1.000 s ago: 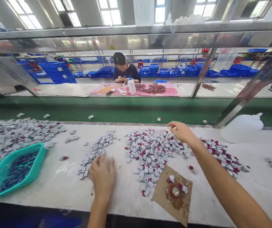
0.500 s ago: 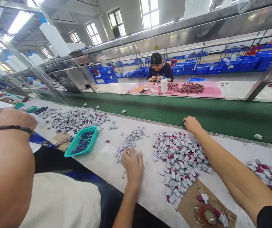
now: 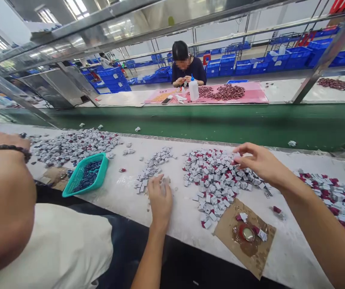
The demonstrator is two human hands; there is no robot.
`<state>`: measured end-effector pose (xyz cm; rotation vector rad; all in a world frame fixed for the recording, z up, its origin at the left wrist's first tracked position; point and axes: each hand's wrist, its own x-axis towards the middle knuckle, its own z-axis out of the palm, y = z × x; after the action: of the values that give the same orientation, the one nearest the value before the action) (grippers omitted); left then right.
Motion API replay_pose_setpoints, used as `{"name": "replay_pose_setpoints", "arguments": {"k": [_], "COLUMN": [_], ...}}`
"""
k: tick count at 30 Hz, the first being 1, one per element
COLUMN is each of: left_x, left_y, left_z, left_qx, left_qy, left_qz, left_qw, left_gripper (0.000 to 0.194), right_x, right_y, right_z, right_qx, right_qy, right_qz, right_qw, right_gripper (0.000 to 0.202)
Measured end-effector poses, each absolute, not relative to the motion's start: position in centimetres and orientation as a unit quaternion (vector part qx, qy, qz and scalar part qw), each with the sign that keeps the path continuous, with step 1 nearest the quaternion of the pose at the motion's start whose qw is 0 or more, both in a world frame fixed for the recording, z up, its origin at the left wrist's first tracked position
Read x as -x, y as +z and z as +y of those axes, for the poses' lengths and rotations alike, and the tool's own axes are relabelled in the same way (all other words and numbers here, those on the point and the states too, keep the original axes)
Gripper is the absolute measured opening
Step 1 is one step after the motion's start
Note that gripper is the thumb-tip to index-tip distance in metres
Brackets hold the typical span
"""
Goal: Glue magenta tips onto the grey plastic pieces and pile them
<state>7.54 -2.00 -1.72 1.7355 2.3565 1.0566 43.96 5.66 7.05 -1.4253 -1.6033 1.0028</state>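
Note:
My left hand (image 3: 160,197) rests on the white table beside a small group of grey-white pieces (image 3: 152,170), its fingers curled around something small and pale that I cannot make out. Over the far right part of a larger pile of white and dark-red pieces (image 3: 217,180) is my right hand (image 3: 258,160). Its thumb and forefinger are close together at a small pale piece. Below that pile lies a brown cardboard sheet (image 3: 231,228), wet around a round dish (image 3: 248,234), with two red-and-white pieces on it.
A teal basket (image 3: 102,172) of dark pieces and a co-worker's arm (image 3: 7,200) are on the left. Beyond the green belt (image 3: 175,124), a person (image 3: 201,70) sits near a white bottle (image 3: 193,90). Another pile (image 3: 337,200) lies at right.
The view has shifted. My right hand has come back from the green belt's edge to the far side of the pile, its fingers now at a piece. My left hand stays by the small group.

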Motion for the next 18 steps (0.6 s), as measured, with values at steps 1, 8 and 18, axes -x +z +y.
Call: {"name": "replay_pose_setpoints", "arguments": {"k": [1,8,18], "left_x": [-7.5,-6.6,-6.7], "left_y": [-1.6,-1.0,0.5], "left_z": [-2.2,-1.8,-0.3], "left_qx": [-0.551,-0.522,-0.607], "left_qy": [0.336,0.280,0.268], "left_qz": [0.764,0.806,0.742], "left_qw": [0.010,-0.005,0.095], "left_gripper": [0.037,0.042,0.025], "right_x": [-44.4,-47.1,-46.4], "right_y": [7.6,6.1,1.5], "right_z": [3.4,-11.0,-18.2], "right_qx": [0.558,0.644,0.717], "right_qy": [0.392,0.404,0.348], "right_qz": [-0.616,-0.490,-0.315], "right_qw": [0.394,0.427,0.516], "right_gripper": [0.061,0.057,0.060]}}
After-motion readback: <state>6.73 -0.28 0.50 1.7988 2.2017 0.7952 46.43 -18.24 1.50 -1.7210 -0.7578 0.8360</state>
